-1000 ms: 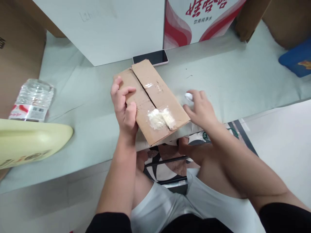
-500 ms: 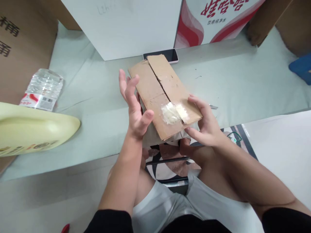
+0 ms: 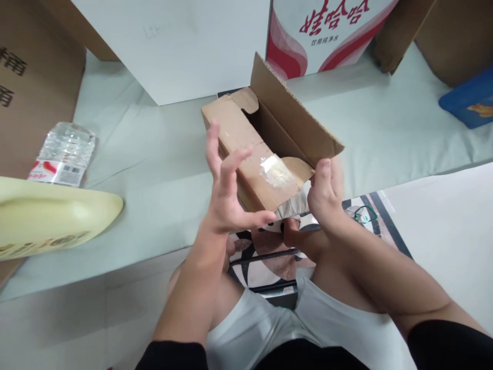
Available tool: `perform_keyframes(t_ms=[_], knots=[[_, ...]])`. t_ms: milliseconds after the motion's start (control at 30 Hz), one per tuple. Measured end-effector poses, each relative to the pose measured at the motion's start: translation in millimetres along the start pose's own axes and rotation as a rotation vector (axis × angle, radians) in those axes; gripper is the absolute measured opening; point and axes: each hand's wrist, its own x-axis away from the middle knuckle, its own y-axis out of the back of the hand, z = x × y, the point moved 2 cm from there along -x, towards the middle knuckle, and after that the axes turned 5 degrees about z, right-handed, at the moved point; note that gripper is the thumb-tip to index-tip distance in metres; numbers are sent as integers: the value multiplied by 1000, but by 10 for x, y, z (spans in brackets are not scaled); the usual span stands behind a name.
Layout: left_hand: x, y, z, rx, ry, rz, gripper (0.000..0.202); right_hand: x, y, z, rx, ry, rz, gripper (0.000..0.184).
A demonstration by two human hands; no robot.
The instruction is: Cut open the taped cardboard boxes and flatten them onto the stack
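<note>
- Counter (image 3: 165, 195) under pale green cloth, softly creased; its front edge slants up to the right, and a stretch of cloth lies between the box and the blue container.
- White carton (image 3: 192, 46), smooth, straight-edged, bounding the back.
- Brown carton (image 3: 34, 87), matte, at the far left.
- Small cardboard box (image 3: 239, 123), tilted at the counter's front edge, between both hands; whether its base rests there I cannot tell. Its raised flap (image 3: 288, 113) has a ragged rim, and rounded tabs show inside.
- Yellow container (image 3: 61, 216), glossy with a rounded end, well left of the box.
- Left hand (image 3: 227, 203) along the box's near left side, fingers spread, thumb over the lower corner.
- Clear bottle (image 3: 65, 149), ridged plastic, lying behind the yellow container.
- Blue container (image 3: 470, 100) at the far right.
- Right hand (image 3: 325, 195), fingers pinching the raised flap's lower end.
- Tape patch (image 3: 275, 172), shiny and wrinkled.
</note>
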Motion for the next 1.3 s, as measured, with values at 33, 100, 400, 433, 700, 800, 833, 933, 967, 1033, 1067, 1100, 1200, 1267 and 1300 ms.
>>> perform_keyframes(t_ms=[33,100,400,433,700,800,833,933,967,1033,1067,1100,1200,1267,1300], knots=[[-3,-24,-43,-22,-35,27,102,-12,-5,6,5,3,-28,50],[-10,-74,-107,-41,-64,67,99,-28,-13,8,10,-5,-83,48],[71,67,195,124,187,-81,87,-2,-108,-47,-136,67,320,61],[77,91,216,127,172,-117,83,1,-123,-53,-121,69,365,64],[86,225,348,405,486,-796,48,-57,-127,-222,-13,-181,270,45],[148,323,545,561,666,-918,46,-65,-124,-255,97,-329,384,36],[172,348,612,628,713,-899,44,-62,-135,-248,125,-328,454,37],[235,359,753,822,822,-759,35,-52,-177,-194,121,-169,586,42],[252,341,773,859,855,-724,32,-51,-185,-177,105,-100,578,45],[271,283,777,868,937,-680,29,-51,-183,-163,94,3,508,56],[272,249,764,843,979,-658,28,-54,-173,-165,97,33,460,64],[267,218,744,804,1017,-634,29,-57,-155,-173,102,51,410,70],[239,166,677,640,1077,-547,27,-77,-83,-211,114,57,279,76],[234,189,656,488,1070,-525,34,-91,-48,-241,112,51,251,72],[238,215,657,404,1045,-524,44,-96,-42,-257,107,50,261,70]])
